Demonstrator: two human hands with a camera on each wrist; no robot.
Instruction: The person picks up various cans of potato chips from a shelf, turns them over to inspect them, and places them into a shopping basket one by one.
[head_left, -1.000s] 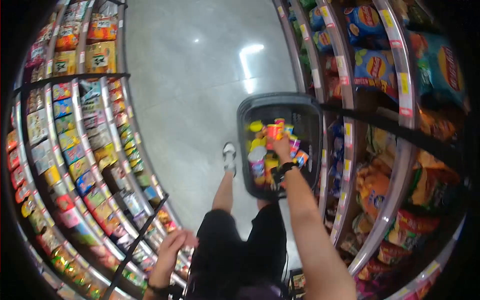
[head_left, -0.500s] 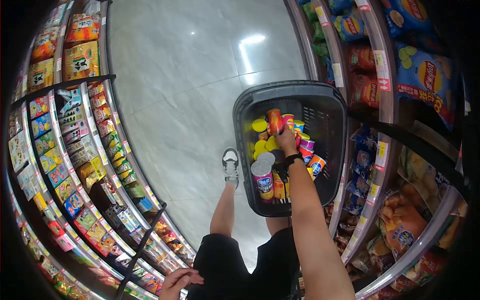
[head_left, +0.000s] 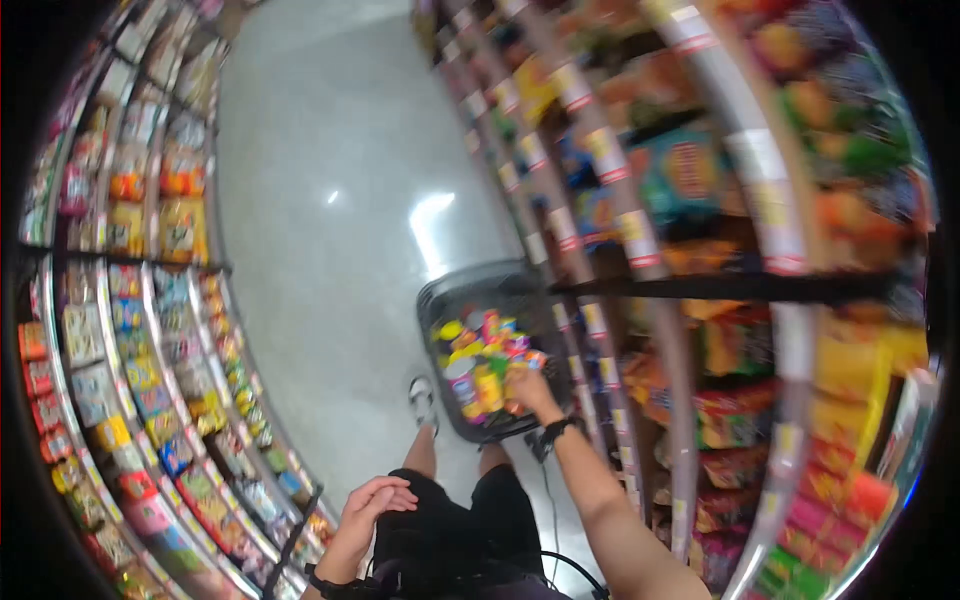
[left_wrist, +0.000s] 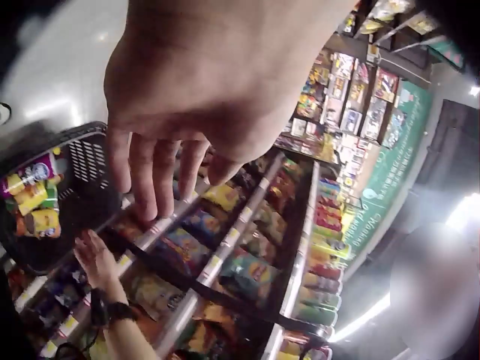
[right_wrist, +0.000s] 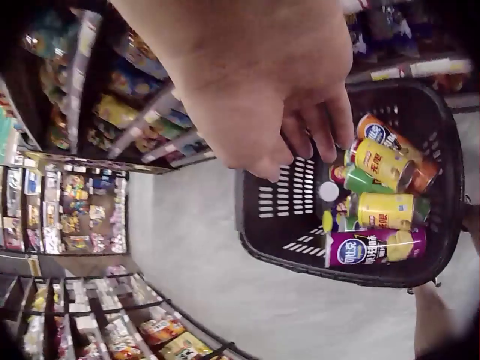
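A black basket [head_left: 430, 300] on the floor holds several bright snack cans. My right hand [head_left: 530, 388] is over its near right part, beside the cans. In the right wrist view, this hand [right_wrist: 262, 82] has relaxed fingers and no item visible in it. Below and beside it lie a purple can [right_wrist: 375, 247], a yellow can [right_wrist: 384, 210] and an orange can [right_wrist: 424, 174]. My left hand [head_left: 372, 508] hangs in front of the left thigh, away from the basket. In the left wrist view, the left hand [left_wrist: 202, 90] holds nothing, its fingers loosely bent.
Shelves of packaged snacks [head_left: 150, 400] line the left side. On the right, shelves with chip bags [head_left: 685, 175] rise close beside the basket. Grey floor [head_left: 310, 280] runs between them, with a shoe [head_left: 421, 400] left of the basket. A dark cable [head_left: 550, 510] hangs near the right leg.
The red can that my right hand gripped has been let go. The head view has shifted, so the basket appears smaller and farther left and lower. My left hand is still empty.
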